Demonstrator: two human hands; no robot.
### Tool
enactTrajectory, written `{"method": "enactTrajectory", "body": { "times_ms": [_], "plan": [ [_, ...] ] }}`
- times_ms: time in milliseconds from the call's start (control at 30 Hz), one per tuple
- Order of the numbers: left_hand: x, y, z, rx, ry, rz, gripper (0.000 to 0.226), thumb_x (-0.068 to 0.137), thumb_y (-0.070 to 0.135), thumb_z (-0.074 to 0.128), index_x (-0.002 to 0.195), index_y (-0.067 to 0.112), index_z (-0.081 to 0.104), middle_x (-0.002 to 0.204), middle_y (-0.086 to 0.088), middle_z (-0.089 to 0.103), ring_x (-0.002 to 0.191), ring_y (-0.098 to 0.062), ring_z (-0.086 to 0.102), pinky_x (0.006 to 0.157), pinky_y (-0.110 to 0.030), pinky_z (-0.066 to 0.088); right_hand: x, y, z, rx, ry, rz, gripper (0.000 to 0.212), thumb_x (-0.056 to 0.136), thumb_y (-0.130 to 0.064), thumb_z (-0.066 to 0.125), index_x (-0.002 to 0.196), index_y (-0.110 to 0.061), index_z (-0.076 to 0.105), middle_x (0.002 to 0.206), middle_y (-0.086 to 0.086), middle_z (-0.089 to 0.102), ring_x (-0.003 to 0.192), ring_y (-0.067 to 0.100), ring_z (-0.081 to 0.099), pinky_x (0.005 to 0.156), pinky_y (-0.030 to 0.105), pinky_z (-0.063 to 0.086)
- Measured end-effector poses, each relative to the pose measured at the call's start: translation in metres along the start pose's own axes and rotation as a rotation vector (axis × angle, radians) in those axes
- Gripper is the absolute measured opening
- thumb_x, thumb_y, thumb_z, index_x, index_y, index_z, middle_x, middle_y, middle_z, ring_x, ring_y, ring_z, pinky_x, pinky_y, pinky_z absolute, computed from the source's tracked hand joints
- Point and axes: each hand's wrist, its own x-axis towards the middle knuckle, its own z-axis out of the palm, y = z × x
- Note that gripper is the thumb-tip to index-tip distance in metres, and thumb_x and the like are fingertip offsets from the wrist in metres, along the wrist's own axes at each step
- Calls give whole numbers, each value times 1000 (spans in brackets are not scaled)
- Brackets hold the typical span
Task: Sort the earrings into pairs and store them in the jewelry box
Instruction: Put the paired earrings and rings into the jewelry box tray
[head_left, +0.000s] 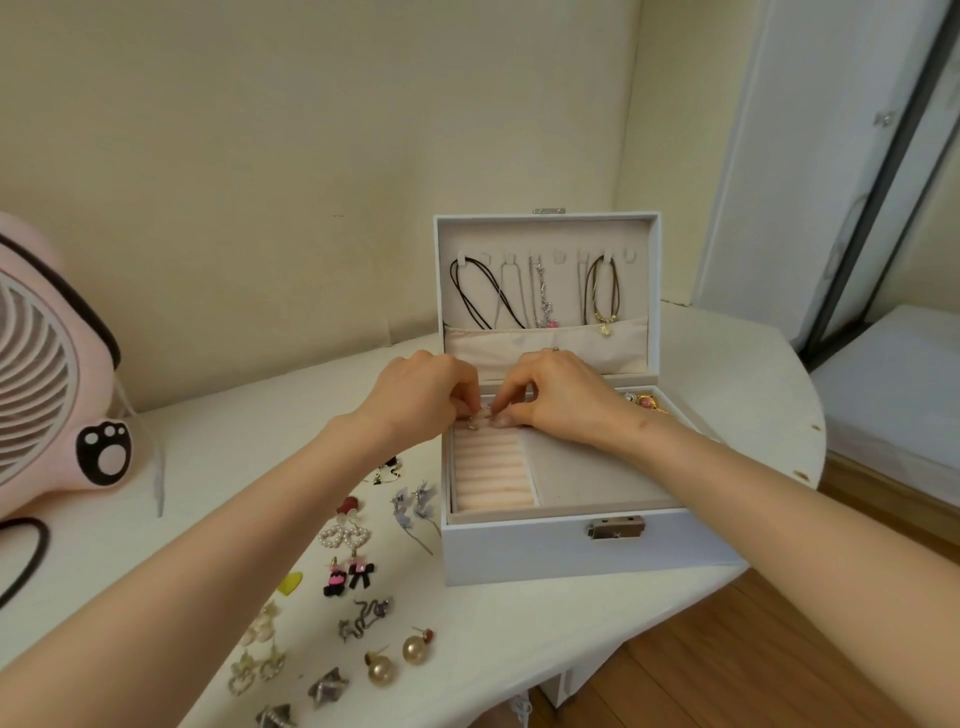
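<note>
Left hand (421, 395) pinches an earring (471, 425) over the jewelry box's (545, 553) ten-o'clock ring rolls (493, 478), right hand's (566, 400) curled grip unclear, necklaces (540, 291) in lid (653, 270).

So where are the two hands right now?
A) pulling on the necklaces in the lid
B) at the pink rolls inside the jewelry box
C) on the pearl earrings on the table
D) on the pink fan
B: the left hand and the right hand meet, fingers curled, at the far end of the pink rolls inside the open jewelry box.
</note>
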Motion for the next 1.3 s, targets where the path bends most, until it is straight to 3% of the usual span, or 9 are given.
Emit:
{"method": "enactTrajectory", "body": {
  "times_ms": [133, 400, 633, 900, 1067, 1300],
  "plan": [
    [0, 2, -2, 2, -20, 1, 13, 85, 14, 61, 91, 22, 70, 98, 5, 68, 95, -17, 57, 73, -25, 37, -1, 2, 0, 18, -12, 11, 16, 76, -31, 74, 91, -26, 76, 81, -13, 60, 81, 5, 51, 78, 28, 45],
    [4, 6, 6, 70, 30, 11, 19, 84, 9, 54, 91, 23, 65, 98, 4, 67, 102, -21, 55, 77, -28, 33, -1, 4, 0, 0, -12, -1, 13, 83, -23, 66, 92, -28, 75, 91, -5, 68, 82, 9, 53, 78, 31, 46],
    [5, 10, 12, 232, 16, 5, 23, 90, 13, 47, 105, 21, 62, 113, -4, 57, 111, -26, 46, 77, -30, 28, 5, 3, 0, -18, -32, -37, 20, 85, -12, 64, 94, -27, 73, 87, -5, 56, 80, 11, 47, 76, 32, 44],
    [5, 12, 11, 227, 34, -57, 19, 89, 14, 47, 104, 20, 59, 106, -3, 64, 108, -27, 51, 77, -32, 28, 10, -4, -1, -128, -101, -144, 30, 84, -2, 55, 95, -24, 73, 88, -7, 50, 87, 8, 42, 77, 31, 41],
    [4, 13, 8, 244, 14, -61, 18, 92, 21, 47, 102, 20, 62, 112, -3, 60, 112, -25, 48, 81, -32, 31, 14, -4, 3, -213, -129, -196, 25, 85, -3, 54, 95, -19, 71, 95, 0, 56, 99, 18, 48, 78, 35, 41],
    [-3, 7, 5, 187, 29, -18, 18, 93, 25, 49, 99, 21, 66, 109, -2, 58, 110, -25, 47, 80, -32, 34, 15, -3, 8, -292, -105, -229, 21, 89, -6, 51, 100, -14, 66, 100, 5, 56, 100, 22, 50, 69, 28, 32]
  ]
}}
